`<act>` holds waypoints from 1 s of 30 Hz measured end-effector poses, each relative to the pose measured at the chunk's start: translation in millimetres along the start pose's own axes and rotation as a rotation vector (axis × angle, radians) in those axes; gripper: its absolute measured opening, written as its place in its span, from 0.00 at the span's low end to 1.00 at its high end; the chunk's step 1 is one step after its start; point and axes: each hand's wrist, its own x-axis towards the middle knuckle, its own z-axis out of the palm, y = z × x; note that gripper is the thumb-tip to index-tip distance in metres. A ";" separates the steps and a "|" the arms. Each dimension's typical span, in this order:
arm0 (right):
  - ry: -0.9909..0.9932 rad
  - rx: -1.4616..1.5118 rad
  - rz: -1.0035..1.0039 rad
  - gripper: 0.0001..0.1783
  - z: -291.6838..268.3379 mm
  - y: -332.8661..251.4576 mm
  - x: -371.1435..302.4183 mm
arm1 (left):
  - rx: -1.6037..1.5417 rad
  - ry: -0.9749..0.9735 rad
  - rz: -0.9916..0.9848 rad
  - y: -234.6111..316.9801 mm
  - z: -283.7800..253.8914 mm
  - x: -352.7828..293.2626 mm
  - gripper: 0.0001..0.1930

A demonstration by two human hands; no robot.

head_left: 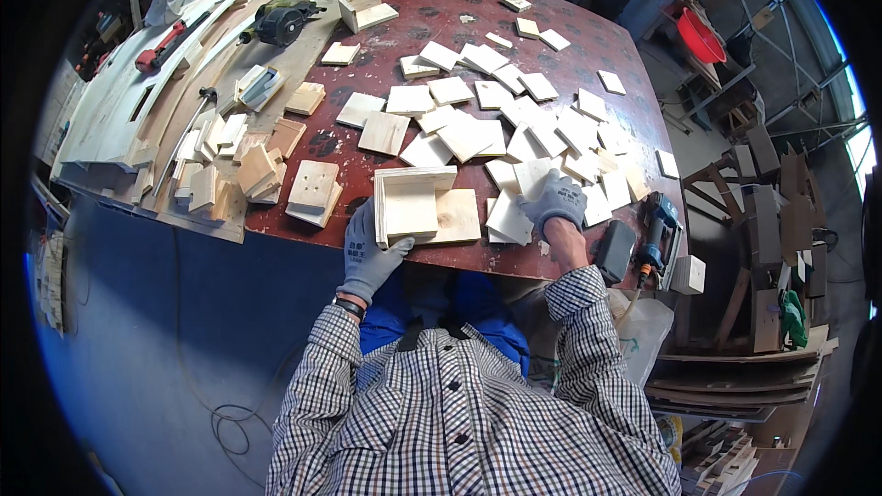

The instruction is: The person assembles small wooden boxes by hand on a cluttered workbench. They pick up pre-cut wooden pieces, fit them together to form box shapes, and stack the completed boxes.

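My left hand (371, 253), in a grey work glove, grips the left side of a wooden corner piece (410, 207) made of joined boards. Its thumb lies along the lower edge, and some fingers are hidden behind the wood. The corner piece rests at the near edge of the table, with another flat board (457, 217) against its right side. My right hand (559, 200), gloved alike, is at the near side of a loose pile of pale wooden squares (470, 136). Its bent fingers are closed on one wooden square (534, 174).
A red-brown table (404, 262) carries the pile. Right of my right hand lie a cordless power tool (658, 230) and a dark case (616, 251). Wood offcuts (211, 188), a hammer (197, 106) and a green-black power tool (281, 22) are on the left. A cable (230, 422) lies coiled on the floor.
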 end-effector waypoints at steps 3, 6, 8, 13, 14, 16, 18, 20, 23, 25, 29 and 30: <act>0.128 0.162 -0.060 0.58 -1.2 9.7 1.8 | -0.006 0.017 0.010 2.1 -0.6 1.7 0.46; 0.213 0.409 -0.265 0.58 -0.5 4.8 -17.4 | -0.003 0.019 0.013 -1.0 0.7 -1.9 0.48; 0.400 0.408 -0.562 0.57 4.6 -12.9 -39.0 | -0.032 -0.011 -0.007 -2.6 0.0 -0.6 0.51; 0.470 0.343 -1.043 0.55 7.7 -72.4 -76.3 | 0.108 -0.013 0.027 -10.5 7.7 -0.5 0.50; 0.520 0.359 -1.081 0.50 5.6 -82.3 -77.4 | 0.141 -0.031 0.021 -11.0 6.5 0.1 0.50; 0.510 0.278 -1.139 0.48 13.1 -93.0 -65.1 | 0.060 -0.035 0.014 -1.1 3.7 4.5 0.49; 0.520 0.288 -1.157 0.41 17.5 -100.7 -62.0 | 0.043 -0.015 0.021 -2.5 0.9 3.0 0.48; 0.531 0.397 -1.071 0.42 32.2 -94.7 -61.6 | 0.040 -0.007 0.044 -4.7 3.7 5.2 0.48; 0.501 0.581 -0.874 0.44 52.0 -82.9 -74.5 | 0.040 -0.015 0.042 -2.5 3.1 2.8 0.48; 0.453 0.642 -0.731 0.43 66.8 -77.8 -79.5 | 0.071 0.007 0.059 -4.6 2.2 -2.0 0.49; 0.371 0.583 -0.670 0.41 88.1 -74.3 -87.6 | 0.093 -0.008 0.044 2.2 -0.3 -2.4 0.49; 0.404 0.587 -0.728 0.37 83.7 -81.9 -90.6 | 0.083 -0.018 0.046 1.3 -1.0 -2.2 0.49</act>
